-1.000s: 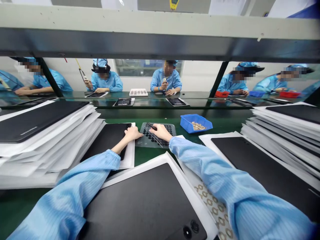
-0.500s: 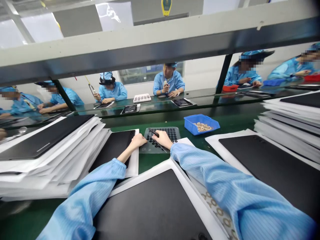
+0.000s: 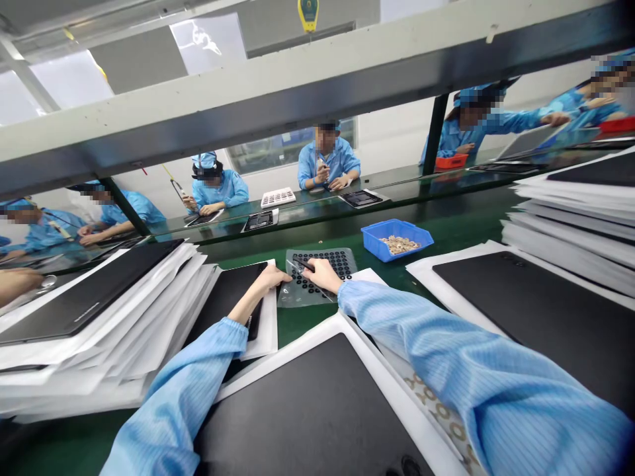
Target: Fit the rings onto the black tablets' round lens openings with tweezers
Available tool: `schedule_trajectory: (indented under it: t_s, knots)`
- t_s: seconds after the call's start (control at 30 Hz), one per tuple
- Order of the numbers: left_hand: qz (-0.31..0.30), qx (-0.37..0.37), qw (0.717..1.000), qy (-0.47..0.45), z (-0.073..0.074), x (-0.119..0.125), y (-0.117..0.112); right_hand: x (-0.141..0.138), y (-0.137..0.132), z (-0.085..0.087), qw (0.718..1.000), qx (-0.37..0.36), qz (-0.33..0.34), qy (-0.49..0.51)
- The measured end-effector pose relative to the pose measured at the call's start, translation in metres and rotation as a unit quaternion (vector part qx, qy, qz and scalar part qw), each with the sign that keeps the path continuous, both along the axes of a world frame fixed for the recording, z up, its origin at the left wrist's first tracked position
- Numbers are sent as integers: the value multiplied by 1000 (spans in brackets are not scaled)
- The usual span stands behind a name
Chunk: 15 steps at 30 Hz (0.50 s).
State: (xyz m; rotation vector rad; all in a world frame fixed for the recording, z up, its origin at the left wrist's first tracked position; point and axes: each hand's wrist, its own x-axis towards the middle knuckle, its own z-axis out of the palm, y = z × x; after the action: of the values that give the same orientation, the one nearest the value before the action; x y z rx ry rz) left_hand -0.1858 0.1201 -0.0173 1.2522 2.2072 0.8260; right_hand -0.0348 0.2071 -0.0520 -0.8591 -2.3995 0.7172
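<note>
"Green bench (image 3: 295, 320), co-workers (image 3: 330, 162) in blue across it, a shelf beam (image 3: 278, 86) slanting overhead. Where do the wearer's arms go?"

"Both stretch forward past the near black tablet (image 3: 302, 410) and draw together at the sheet of black rings (image 3: 342, 261). It lies on the bench, left of the blue box (image 3: 397, 241)."

"How is the right hand (image 3: 325, 274) held?"

"Over the sheet, forearm angled in from the lower right, fingers curled round a slim dark tool (image 3: 303, 263) whose end juts out leftward."

"And the left hand (image 3: 269, 277)?"

"Wrist bent, back upward, above white paper (image 3: 268, 317), fingertips by the sheet's left edge. Whether they pinch anything, I can't tell."
</note>
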Motion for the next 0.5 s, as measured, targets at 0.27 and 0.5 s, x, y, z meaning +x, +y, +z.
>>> schedule_trajectory:
  t_s: [0.27, 0.5]
  knots:
    - [28, 63, 975, -211, -4, 21, -2, 1, -5, 7, 998, 32, 41, 45]
    - [65, 96, 950, -290, -8, 33, -5, -1, -6, 2, 998, 13, 54, 42]
